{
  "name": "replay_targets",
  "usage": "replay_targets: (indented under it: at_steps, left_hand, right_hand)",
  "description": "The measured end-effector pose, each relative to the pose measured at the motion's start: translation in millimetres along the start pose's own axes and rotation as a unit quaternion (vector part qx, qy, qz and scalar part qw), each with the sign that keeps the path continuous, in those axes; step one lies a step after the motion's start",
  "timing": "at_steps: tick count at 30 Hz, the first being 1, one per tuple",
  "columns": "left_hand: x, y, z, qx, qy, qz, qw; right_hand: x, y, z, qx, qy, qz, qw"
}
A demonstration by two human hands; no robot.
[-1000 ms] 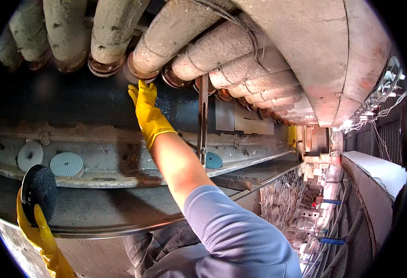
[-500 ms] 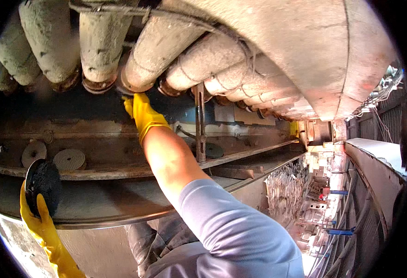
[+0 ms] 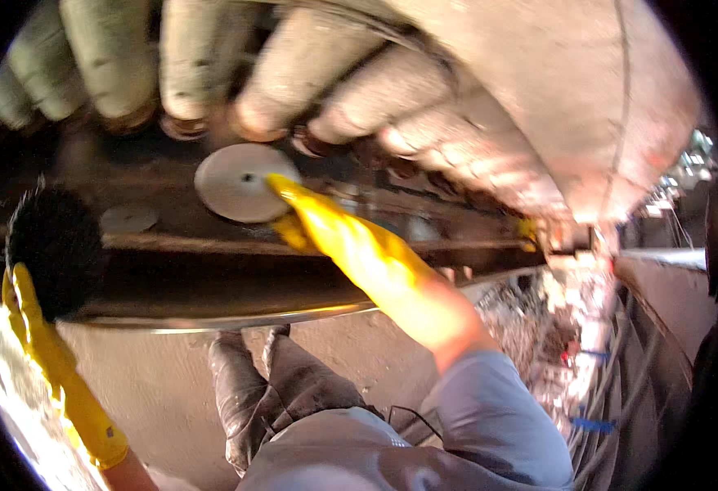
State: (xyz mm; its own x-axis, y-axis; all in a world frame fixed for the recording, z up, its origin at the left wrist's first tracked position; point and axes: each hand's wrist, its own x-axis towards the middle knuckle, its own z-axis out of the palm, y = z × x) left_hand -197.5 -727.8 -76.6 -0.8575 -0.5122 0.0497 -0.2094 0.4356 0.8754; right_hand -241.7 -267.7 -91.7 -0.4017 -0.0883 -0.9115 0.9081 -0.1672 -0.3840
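Head view: disc (image 3: 236,182) face-on, right hand (image 3: 314,217).

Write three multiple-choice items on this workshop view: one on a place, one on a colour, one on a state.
1. Where is the round black brush?
A. in the left hand
B. in the right hand
C. on the floor

2. What colour are the gloves?
A. blue
B. yellow
C. white

3. What is the right hand doing?
A. hanging by the leg
B. resting on the floor
C. stretched out, fingertips at the pale round disc

Key: 1 A, the left hand grips the brush at the left edge. 2 B, both gloves show yellow. 3 C, the arm reaches up to the pale round disc on the dark metal ledge.
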Motion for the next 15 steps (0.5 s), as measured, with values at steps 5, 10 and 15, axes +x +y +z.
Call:
replay_targets:
  at_steps: [5,10,15]
  left_hand:
    - [-60.0,31.9,-0.2,-0.44,-0.071,-0.197,0.873]
    - [-125.8,47.9,5.0,-0.594,-0.152,-0.308,0.728]
    - [-186.6,58.8,27.6,-0.583,-0.219,-0.359,0.695]
  right_hand:
    - [-93.3,35.9,13.9,-0.083,0.0,-0.278,0.957]
    - [-119.9,66.9,36.3,-0.078,0.079,-0.482,0.869]
    - [-136.4,87.6,44.6,-0.342,0.226,-0.777,0.478]
